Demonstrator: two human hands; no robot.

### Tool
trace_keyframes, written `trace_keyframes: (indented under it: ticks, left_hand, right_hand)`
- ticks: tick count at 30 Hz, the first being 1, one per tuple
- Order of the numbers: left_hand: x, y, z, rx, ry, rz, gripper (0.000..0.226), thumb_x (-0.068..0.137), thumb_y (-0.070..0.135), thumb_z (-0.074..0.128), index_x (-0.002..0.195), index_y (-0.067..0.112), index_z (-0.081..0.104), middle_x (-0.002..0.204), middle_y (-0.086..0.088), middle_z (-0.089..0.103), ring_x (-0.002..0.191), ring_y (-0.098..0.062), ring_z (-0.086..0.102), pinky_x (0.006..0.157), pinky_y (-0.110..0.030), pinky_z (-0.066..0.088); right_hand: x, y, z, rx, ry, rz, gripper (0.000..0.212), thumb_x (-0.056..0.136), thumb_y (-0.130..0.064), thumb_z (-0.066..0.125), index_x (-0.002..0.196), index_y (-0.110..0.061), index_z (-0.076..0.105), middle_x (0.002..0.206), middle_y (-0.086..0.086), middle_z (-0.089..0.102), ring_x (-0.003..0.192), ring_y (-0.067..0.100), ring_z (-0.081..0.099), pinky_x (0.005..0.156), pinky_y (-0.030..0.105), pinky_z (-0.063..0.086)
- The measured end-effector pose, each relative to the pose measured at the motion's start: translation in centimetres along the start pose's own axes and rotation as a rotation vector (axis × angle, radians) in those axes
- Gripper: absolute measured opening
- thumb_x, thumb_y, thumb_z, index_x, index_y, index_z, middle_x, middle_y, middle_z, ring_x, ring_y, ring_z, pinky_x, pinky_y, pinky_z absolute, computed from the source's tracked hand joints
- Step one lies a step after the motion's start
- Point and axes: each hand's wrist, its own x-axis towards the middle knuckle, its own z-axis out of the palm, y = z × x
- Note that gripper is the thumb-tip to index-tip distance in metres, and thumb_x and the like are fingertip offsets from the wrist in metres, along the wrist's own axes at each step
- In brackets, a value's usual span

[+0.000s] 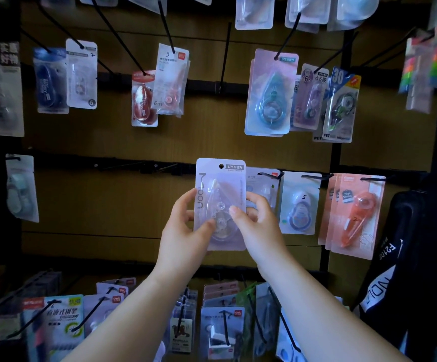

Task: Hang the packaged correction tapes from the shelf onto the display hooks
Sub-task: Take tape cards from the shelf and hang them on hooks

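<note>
I hold a pale lilac packaged correction tape (pixel 220 189) upright in front of the display wall, its hang hole at the top. My left hand (pixel 186 231) grips its lower left edge, thumb on the front. My right hand (pixel 256 223) grips its right edge, thumb across the clear blister. Bare black hooks (pixel 160 168) stick out of the rail just left of the pack's top. The pack touches no hook.
Other carded tapes hang all around: a teal one (pixel 270 95) above right, a red one (pixel 144 100) above left, white (pixel 301 205) and orange (pixel 355 218) ones at the right. More packs (pixel 222 333) hang below my arms. A black bag (pixel 394 257) hangs at the right.
</note>
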Motion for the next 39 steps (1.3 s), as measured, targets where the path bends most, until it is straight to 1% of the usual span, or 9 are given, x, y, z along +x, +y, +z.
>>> trace_keyframes:
  ticks: [4,9,11,17,22,25,28,35,39]
  left_hand:
    - [-0.2,0.0,-0.2,0.001,0.003,0.001,0.053,0.086,0.011,0.058,0.132,0.030,0.038,0.091,0.012,0.058,0.082,-0.005,0.062,0.053,-0.009,0.052]
    - [-0.5,0.0,-0.2,0.013,0.026,-0.019,0.045,0.087,0.015,0.057,0.128,0.029,0.044,0.090,0.013,0.057,0.083,-0.009,0.063,0.060,-0.019,0.055]
    - [-0.4,0.0,-0.1,0.005,0.036,-0.012,0.044,0.086,0.014,0.058,0.123,0.034,0.042,0.089,0.015,0.056,0.082,-0.007,0.063,0.057,-0.015,0.055]
    - [0.6,-1.0,0.0,0.040,0.011,-0.064,0.053,0.087,0.013,0.057,0.135,0.027,0.038,0.090,0.014,0.056,0.087,-0.008,0.061,0.068,-0.022,0.054]
    - [3.0,-2.7,0.5,0.108,-0.029,-0.079,0.055,0.090,0.009,0.052,0.138,0.026,0.030,0.091,0.016,0.053,0.076,-0.002,0.057,0.064,-0.020,0.052]
    - [4.9,-4.0,1.2,0.173,-0.025,-0.082,0.056,0.092,0.010,0.048,0.140,0.026,0.025,0.109,0.004,0.053,0.072,-0.004,0.054,0.057,-0.016,0.047]
    - [6.9,-5.5,1.7,0.247,-0.027,-0.072,0.056,0.093,0.011,0.046,0.142,0.025,0.022,0.114,-0.003,0.054,0.071,-0.006,0.052,0.059,-0.017,0.044]
    - [9.5,-8.0,2.4,0.280,-0.033,-0.029,0.058,0.093,0.013,0.047,0.143,0.024,0.020,0.137,-0.008,0.048,0.099,-0.017,0.055,0.068,-0.017,0.045]
    - [9.1,-9.4,2.3,0.278,-0.068,-0.058,0.064,0.092,0.009,0.047,0.145,0.024,0.016,0.136,-0.006,0.050,0.097,-0.013,0.053,0.067,-0.020,0.045]
  right_hand:
    - [-0.1,0.1,0.0,-0.005,-0.006,0.009,0.038,0.092,-0.024,0.049,0.129,-0.023,0.040,0.098,-0.007,0.057,0.075,-0.003,0.053,0.055,0.012,0.041]
    - [-0.4,-0.1,0.0,0.000,-0.007,0.063,0.034,0.092,-0.024,0.049,0.126,-0.023,0.043,0.081,-0.014,0.055,0.071,-0.004,0.054,0.040,0.000,0.039]
    - [-0.4,-0.2,-0.1,0.002,-0.003,0.078,0.032,0.092,-0.024,0.049,0.124,-0.023,0.044,0.080,-0.015,0.054,0.070,-0.004,0.052,0.038,0.000,0.037]
    - [0.6,0.6,0.4,-0.066,0.002,0.105,0.037,0.092,-0.025,0.049,0.128,-0.022,0.040,0.079,-0.015,0.047,0.070,-0.004,0.047,0.052,0.013,0.037]
    - [2.8,1.8,1.5,-0.142,0.032,0.093,0.040,0.094,-0.023,0.046,0.133,-0.019,0.036,0.105,0.002,0.054,0.081,0.008,0.050,0.052,0.011,0.035]
    - [4.7,2.8,2.2,-0.174,0.057,0.089,0.041,0.095,-0.022,0.044,0.134,-0.020,0.035,0.126,0.007,0.053,0.092,0.013,0.048,0.051,0.012,0.035]
    - [6.6,3.9,2.7,-0.205,0.077,0.075,0.038,0.094,-0.020,0.044,0.132,-0.019,0.035,0.127,0.009,0.052,0.091,0.013,0.049,0.050,0.012,0.035]
    - [9.6,5.7,3.3,-0.348,0.104,0.047,0.040,0.096,-0.022,0.040,0.135,-0.018,0.031,0.130,0.009,0.049,0.089,0.013,0.044,0.053,0.015,0.037]
    - [9.3,6.6,3.6,-0.381,0.120,0.050,0.044,0.093,-0.020,0.044,0.135,-0.013,0.033,0.132,0.011,0.050,0.099,0.023,0.052,0.067,0.023,0.039]
